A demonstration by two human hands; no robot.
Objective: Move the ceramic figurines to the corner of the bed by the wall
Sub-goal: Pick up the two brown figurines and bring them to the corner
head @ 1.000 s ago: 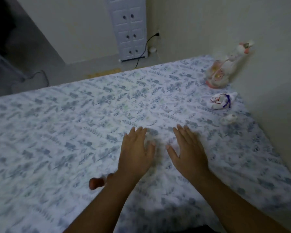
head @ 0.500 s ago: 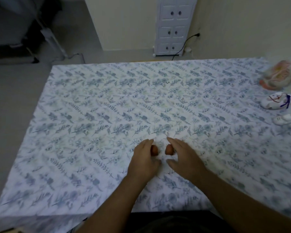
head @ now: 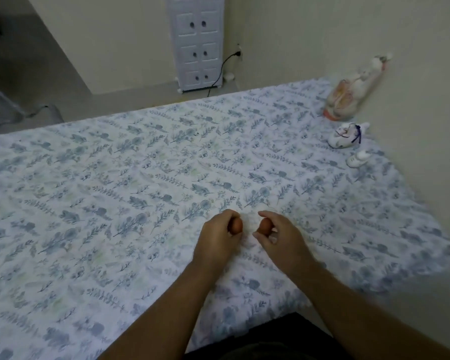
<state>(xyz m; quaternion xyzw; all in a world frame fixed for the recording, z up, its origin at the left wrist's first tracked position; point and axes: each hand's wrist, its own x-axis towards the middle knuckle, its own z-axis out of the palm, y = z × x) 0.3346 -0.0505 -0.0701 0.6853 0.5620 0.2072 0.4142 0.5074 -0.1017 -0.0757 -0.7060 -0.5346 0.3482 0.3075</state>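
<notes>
Cream walls meet behind the bed [head: 115,178], whose sheet carries a blue-grey leaf print from edge to edge. From my remote seat, going left to right: grey floor and some dim shapes sit past the bed's far left edge, too dark for me to make out. A white cabinet [head: 198,42] with round door holes stands against the far wall, with a black cord [head: 225,63] running up to a wall socket beside it.

Near the middle of the bed, my left hand [head: 216,242] has its fingers [head: 227,216] curled narrow around a small reddish-brown figurine [head: 236,226]. Just beside it, my right hand [head: 283,240] pinches a second reddish-brown figurine [head: 265,226] between thumb and fingertips. Both hands are low over the sheet; I cannot tell whether the pieces are lifted off it.

Well apart, in the bed's far right corner by the wall, three pale ceramic figurines sit in a row: a tall bird figurine [head: 351,97] with pink markings leans against the wall, a small white figurine [head: 344,135] with a dark blue line lies nearer, and a tiny white figurine [head: 356,159] lies nearest.
</notes>
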